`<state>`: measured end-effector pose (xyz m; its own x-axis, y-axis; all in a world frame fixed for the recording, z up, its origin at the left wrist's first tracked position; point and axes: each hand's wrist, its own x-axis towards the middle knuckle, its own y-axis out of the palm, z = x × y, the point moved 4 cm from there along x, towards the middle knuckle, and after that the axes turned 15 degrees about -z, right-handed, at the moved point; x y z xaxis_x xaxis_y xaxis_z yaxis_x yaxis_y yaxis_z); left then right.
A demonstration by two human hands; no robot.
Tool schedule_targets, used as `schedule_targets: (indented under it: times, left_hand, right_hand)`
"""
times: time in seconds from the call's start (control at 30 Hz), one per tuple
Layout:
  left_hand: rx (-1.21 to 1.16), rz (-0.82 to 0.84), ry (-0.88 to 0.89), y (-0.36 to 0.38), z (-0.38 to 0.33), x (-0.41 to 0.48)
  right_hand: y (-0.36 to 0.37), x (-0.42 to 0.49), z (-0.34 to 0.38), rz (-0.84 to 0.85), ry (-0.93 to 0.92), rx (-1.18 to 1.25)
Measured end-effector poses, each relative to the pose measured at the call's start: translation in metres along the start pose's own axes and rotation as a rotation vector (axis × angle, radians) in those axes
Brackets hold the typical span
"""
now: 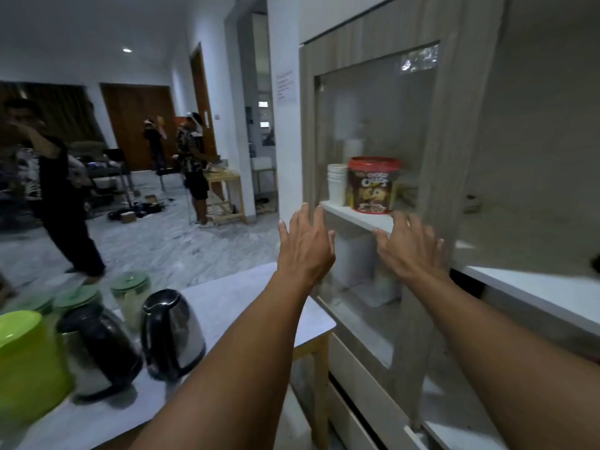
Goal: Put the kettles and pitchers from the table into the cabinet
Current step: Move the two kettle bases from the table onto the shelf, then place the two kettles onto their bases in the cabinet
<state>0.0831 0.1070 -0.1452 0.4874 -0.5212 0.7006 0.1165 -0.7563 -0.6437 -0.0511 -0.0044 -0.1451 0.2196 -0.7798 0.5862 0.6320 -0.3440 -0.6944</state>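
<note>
Lime pitcher (26, 362), far left on worktop (233, 287): plastic, likely light. Left kettle (100, 352), right kettle (173, 332): steel, probably heavier and slick; take by the black handles. Lidded pitchers (131, 295) behind: clear, possibly fragile. Left hand (305, 251) and right hand (410, 251): fingers spread, holding nothing, at cabinet door (373, 118); contact unclear.

At lower left we see a kettle (181, 332) of shiny steel with a glossy black plastic handle; the second kettle (97, 352) looks alike. The lime-green pitcher (29, 362) is smooth plastic. The bench (227, 293) has a matt white top on pale wood legs. At right, the cabinet door (454, 157) is matt wood-grain around clear glass.
</note>
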Motion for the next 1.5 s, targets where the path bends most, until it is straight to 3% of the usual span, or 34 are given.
schedule_targets:
  times: [0.3,0.57,0.8,1.07,1.2,1.33,1.5]
  left_hand:
    - [0.259,0.033,-0.248,-0.124,0.259,-0.061]
    - [0.379,0.052,-0.511,-0.166,0.404,-0.113]
    - [0.324,0.142,-0.691,-0.139,0.451,-0.14]
    - [-0.023,0.063,-1.256,-0.074,0.48,-0.126]
    - [-0.119,0.019,-1.434,-0.045,0.487,-0.125]
    - [-0.114,0.025,-1.501,-0.032,0.494,-0.132]
    - [-0.202,-0.063,-1.467,-0.043,0.497,-0.129]
  right_hand:
    - [0.111,-0.146,0.239,0.309,-0.248,0.112]
    - [0.179,-0.233,0.355,0.538,-0.368,0.092]
    - [0.236,-0.249,0.362,0.675,-0.22,0.078]
    - [0.314,-0.234,0.354,0.794,0.174,0.116]
    - [0.341,-0.238,0.347,0.889,0.33,0.17]
    - [0.352,-0.241,0.344,0.887,0.422,0.219]
    - [0.345,-0.233,0.336,0.762,0.507,0.311]
